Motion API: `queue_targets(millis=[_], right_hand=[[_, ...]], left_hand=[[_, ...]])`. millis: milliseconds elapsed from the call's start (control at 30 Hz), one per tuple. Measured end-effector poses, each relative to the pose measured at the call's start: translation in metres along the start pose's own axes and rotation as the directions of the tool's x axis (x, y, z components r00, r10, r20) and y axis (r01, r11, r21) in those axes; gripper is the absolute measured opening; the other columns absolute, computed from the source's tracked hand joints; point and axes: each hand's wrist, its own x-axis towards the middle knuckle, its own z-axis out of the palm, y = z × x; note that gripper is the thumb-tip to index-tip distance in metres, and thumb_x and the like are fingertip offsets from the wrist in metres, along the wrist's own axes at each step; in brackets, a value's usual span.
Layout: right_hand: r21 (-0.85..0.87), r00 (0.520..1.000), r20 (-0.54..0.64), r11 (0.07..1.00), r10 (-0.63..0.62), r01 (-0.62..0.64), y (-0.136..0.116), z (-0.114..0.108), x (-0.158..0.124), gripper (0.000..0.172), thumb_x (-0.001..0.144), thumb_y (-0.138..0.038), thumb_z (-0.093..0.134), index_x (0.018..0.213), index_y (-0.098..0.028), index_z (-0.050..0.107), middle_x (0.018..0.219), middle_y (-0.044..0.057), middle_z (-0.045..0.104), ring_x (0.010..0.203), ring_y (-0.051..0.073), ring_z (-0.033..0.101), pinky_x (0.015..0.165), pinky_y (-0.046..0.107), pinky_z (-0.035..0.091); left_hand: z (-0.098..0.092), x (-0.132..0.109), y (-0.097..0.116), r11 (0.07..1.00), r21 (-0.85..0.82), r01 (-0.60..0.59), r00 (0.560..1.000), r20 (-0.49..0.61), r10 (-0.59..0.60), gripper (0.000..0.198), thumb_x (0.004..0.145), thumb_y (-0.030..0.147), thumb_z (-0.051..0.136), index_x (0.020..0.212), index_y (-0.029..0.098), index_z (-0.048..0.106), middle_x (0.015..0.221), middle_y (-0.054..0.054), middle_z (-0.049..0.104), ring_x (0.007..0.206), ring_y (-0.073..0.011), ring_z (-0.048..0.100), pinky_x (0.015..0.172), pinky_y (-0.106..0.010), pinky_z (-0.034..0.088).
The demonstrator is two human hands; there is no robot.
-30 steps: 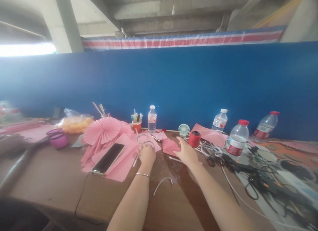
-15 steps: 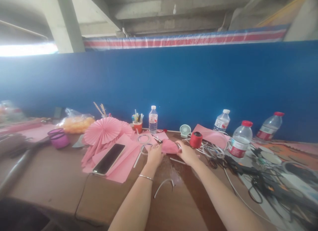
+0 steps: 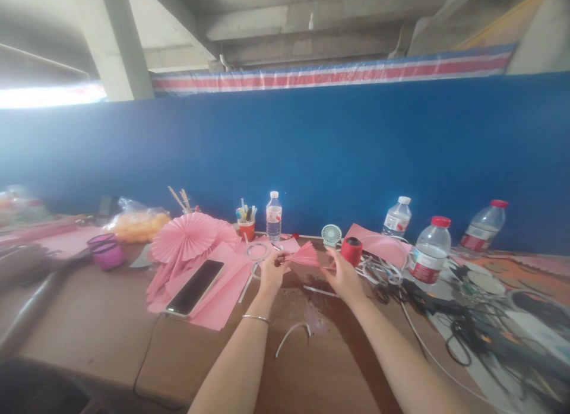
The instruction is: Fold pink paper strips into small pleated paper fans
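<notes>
A pleated pink paper (image 3: 306,255) is held above the table, its folds gathered at the left end and fanned out toward the right. My left hand (image 3: 271,271), with a silver bangle on the wrist, pinches the gathered end between thumb and fingers. Just beyond the fanned end is my right hand (image 3: 342,277), thumb and fingers apart and seemingly not gripping the paper. Finished-looking pink paper fans (image 3: 184,236) stand to the left, beside loose pink sheets (image 3: 222,307) with a phone (image 3: 196,286) lying on them.
Behind my hands are a water bottle (image 3: 274,218), an orange cup of pens (image 3: 246,228), a small fan (image 3: 332,234) and a red cylindrical object (image 3: 351,250). Tangled cables (image 3: 467,325) and larger bottles (image 3: 431,250) crowd the right. A purple container (image 3: 105,252) stands left.
The pink paper has gone from a compact folded block between both hands to a spread fan shape. My right hand has moved slightly right, off its end.
</notes>
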Motion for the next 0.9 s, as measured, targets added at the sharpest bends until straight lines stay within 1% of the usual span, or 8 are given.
queue_targets(millis=[200, 300, 400, 467, 600, 700, 800, 900], right_hand=[[0.206, 0.996, -0.047, 0.977, 0.071, -0.06, -0.012, -0.01, 0.009, 0.065, 0.072, -0.04, 0.061, 0.127, -0.02, 0.034, 0.121, 0.011, 0.046, 0.079, 0.018, 0.055, 0.077, 0.038, 0.046], [0.42, 0.986, 0.06, 0.892, 0.157, -0.168, -0.011, -0.009, 0.013, 0.063, 0.074, -0.035, 0.06, 0.128, -0.02, 0.03, 0.107, 0.01, 0.056, 0.076, 0.018, 0.058, 0.07, 0.036, 0.049], [0.571, 0.972, 0.179, 0.788, 0.155, -0.231, -0.012, -0.004, 0.014, 0.061, 0.073, -0.028, 0.06, 0.125, -0.019, 0.031, 0.085, 0.003, 0.062, 0.071, 0.019, 0.061, 0.067, 0.035, 0.05], [0.59, 0.978, 0.138, 0.779, 0.16, -0.211, -0.018, -0.002, 0.014, 0.06, 0.073, -0.025, 0.06, 0.124, -0.018, 0.031, 0.079, 0.002, 0.062, 0.069, 0.019, 0.062, 0.065, 0.034, 0.051], [0.34, 0.967, -0.201, 0.937, 0.154, -0.078, -0.038, -0.004, 0.011, 0.058, 0.076, -0.027, 0.058, 0.127, -0.017, 0.032, 0.094, 0.008, 0.061, 0.079, 0.02, 0.061, 0.071, 0.034, 0.051], [0.023, 0.94, -0.328, 0.994, -0.094, 0.108, -0.048, -0.005, 0.007, 0.051, 0.08, -0.027, 0.054, 0.126, -0.017, 0.035, 0.109, 0.013, 0.056, 0.088, 0.022, 0.059, 0.076, 0.036, 0.048], [-0.187, 0.909, -0.229, 0.932, -0.348, 0.31, -0.052, -0.002, 0.001, 0.046, 0.084, -0.022, 0.049, 0.127, -0.02, 0.035, 0.106, 0.011, 0.058, 0.088, 0.023, 0.058, 0.075, 0.037, 0.046], [-0.218, 0.876, -0.019, 0.857, -0.482, 0.467, -0.058, 0.002, -0.004, 0.045, 0.085, -0.016, 0.044, 0.128, -0.024, 0.034, 0.102, 0.008, 0.06, 0.085, 0.022, 0.057, 0.071, 0.036, 0.044]], left_hand=[[0.003, -0.007, 0.017, 0.987, -0.16, 0.011, 0.992, 0.129, 0.01, 0.018, 0.066, 0.019, 0.06, 0.083, 0.015, 0.057, 0.079, -0.002, 0.059, 0.074, -0.013, 0.057, 0.072, -0.027, 0.047], [0.006, -0.011, 0.023, 0.976, -0.215, 0.043, 0.983, 0.183, -0.003, 0.019, 0.064, 0.02, 0.062, 0.081, 0.015, 0.057, 0.082, -0.003, 0.059, 0.074, -0.0129, 0.056, 0.072, -0.027, 0.047], [0.006, -0.012, 0.027, 0.958, -0.28, 0.068, 0.983, 0.181, -0.017, 0.026, 0.064, 0.024, 0.065, 0.087, 0.015, 0.056, 0.089, -0.004, 0.059, 0.079, -0.0136, 0.057, 0.074, -0.028, 0.047], [0.007, -0.012, 0.028, 0.943, -0.324, 0.077, 0.987, 0.157, -0.027, 0.037, 0.066, 0.028, 0.065, 0.099, 0.018, 0.053, 0.1, -0.006, 0.058, 0.085, -0.0145, 0.057, 0.076, -0.027, 0.047], [0.014, -0.013, 0.033, 0.895, -0.422, 0.142, 0.988, 0.114, -0.103, 0.042, 0.073, 0.036, 0.06, 0.11, 0.019, 0.05, 0.107, -0.009, 0.058, 0.089, -0.0166, 0.059, 0.074, -0.028, 0.047], [0.023, -0.016, 0.039, 0.848, -0.502, 0.169, 0.985, 0.109, -0.131, 0.041, 0.079, 0.042, 0.051, 0.113, 0.019, 0.049, 0.113, -0.011, 0.056, 0.094, -0.0183, 0.058, 0.078, -0.03, 0.047], [0.028, -0.02, 0.044, 0.783, -0.6, 0.164, 0.986, 0.13, -0.107, 0.041, 0.08, 0.041, 0.052, 0.117, 0.024, 0.046, 0.123, -0.009, 0.05, 0.104, -0.0205, 0.054, 0.084, -0.034, 0.045], [0.027, -0.019, 0.044, 0.761, -0.637, 0.128, 0.991, 0.105, -0.079, 0.038, 0.078, 0.038, 0.055, 0.111, 0.021, 0.049, 0.12, -0.01, 0.053, 0.108, -0.0231, 0.052, 0.086, -0.037, 0.044]])
